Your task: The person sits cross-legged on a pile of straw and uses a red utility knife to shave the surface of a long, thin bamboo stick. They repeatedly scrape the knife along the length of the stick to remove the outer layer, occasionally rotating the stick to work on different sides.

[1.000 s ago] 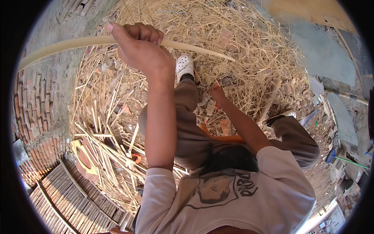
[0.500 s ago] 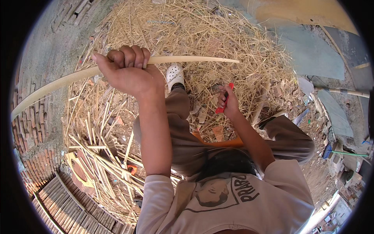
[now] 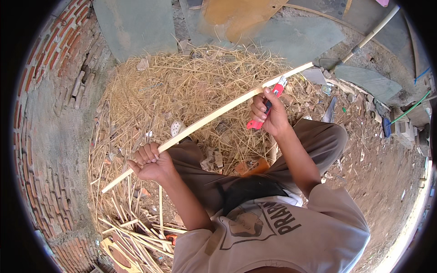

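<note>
A long, pale bamboo strip [image 3: 211, 116] slants up to the right across the view, in front of my legs. My left hand [image 3: 154, 163] is closed round its lower part, and the strip's end sticks out past the thumb side. In my right hand [image 3: 273, 117] is a red and black utility knife [image 3: 278, 88], gripped with the thumb along it. Its head lies against the strip's upper part, where a notch or lifted sliver shows on the edge. The blade itself is too small to make out clearly.
Straw-like shavings [image 3: 182, 82] cover the ground ahead. Split bamboo strips [image 3: 136, 232] are piled at lower left, beside a brick wall [image 3: 34, 173]. Grey sheets [image 3: 136, 29] lean at the back. A green-handled brush [image 3: 388, 127] is at right. A white perforated shoe [image 3: 176, 128] shows ahead.
The strip has swung from my raised left hand to a slant across my front. My left hand has come down and nearer. My right hand has brought the knife up to the strip.
</note>
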`<state>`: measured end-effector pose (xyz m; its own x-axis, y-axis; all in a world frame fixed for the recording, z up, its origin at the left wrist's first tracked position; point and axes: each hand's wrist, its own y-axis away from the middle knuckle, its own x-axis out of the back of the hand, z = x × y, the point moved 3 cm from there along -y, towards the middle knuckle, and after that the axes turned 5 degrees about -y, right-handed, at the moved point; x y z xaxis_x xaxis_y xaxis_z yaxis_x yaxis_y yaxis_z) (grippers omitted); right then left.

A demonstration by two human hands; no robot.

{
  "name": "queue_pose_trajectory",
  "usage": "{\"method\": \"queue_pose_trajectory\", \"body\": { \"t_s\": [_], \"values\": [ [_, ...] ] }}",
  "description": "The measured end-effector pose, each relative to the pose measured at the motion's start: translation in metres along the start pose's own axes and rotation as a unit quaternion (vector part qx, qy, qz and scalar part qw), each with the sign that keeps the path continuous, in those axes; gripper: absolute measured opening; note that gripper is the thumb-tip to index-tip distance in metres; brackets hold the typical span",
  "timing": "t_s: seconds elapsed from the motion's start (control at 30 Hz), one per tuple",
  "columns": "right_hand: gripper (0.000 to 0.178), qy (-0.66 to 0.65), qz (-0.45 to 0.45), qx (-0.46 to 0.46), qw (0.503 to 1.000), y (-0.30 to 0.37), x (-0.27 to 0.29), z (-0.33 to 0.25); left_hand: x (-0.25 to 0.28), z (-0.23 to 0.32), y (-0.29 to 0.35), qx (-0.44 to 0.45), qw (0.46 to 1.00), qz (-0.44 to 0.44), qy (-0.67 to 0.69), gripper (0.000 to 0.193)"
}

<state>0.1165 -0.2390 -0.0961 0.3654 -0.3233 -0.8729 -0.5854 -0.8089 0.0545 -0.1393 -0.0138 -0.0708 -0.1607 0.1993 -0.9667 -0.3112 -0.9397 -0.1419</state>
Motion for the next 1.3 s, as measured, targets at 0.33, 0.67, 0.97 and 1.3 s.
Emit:
{"method": "queue_pose_trajectory", "body": {
  "t_s": [0.33,0.67,0.97,1.3],
  "values": [
    [0.048,-0.029,0.029,-0.024,0.999,0.030,-0.014,-0.013,0.000,-0.007,0.039,-0.004,0.999,0.007,0.053,0.054],
    [0.040,0.008,-0.021,0.020,1.000,0.041,-0.014,-0.053,-0.042,-0.038,0.122,0.300,0.872,0.210,-0.325,0.051],
    [0.040,0.149,-0.034,-0.153,0.976,0.041,-0.034,-0.063,-0.150,-0.075,0.136,0.047,0.521,-0.434,-0.733,0.047],
    [0.053,0.654,0.037,0.124,0.746,-0.012,0.014,-0.103,-0.072,-0.199,0.068,0.556,0.654,-0.194,-0.475,0.034]
  ]
}}
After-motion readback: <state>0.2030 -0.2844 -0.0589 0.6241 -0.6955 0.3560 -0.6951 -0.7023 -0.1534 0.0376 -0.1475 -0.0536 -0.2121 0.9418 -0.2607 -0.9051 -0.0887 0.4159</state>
